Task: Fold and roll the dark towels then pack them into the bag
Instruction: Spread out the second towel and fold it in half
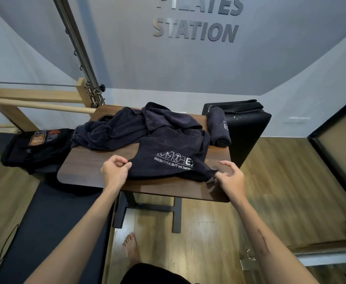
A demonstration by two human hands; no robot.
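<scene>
Head view. Dark towel with white printed logo (168, 160) lies at the near edge of the brown wooden table (82, 173), hem running left to right between both hands. Left hand (115, 171) pinches its left corner. Right hand (230, 178) sits at the right corner, fingers loosely curved; grip not confirmable. Rolled dark towel (219, 128) lies far right, long axis pointing away. Black fabric bag (35, 148) sits left of the table. Wood-plank floor (291, 181).

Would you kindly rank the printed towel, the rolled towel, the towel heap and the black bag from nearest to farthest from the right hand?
From the right hand:
1. printed towel, corner at its fingertips.
2. rolled towel, behind, table's far right.
3. towel heap, far left of table.
4. black bag, beyond the table's left edge.
</scene>
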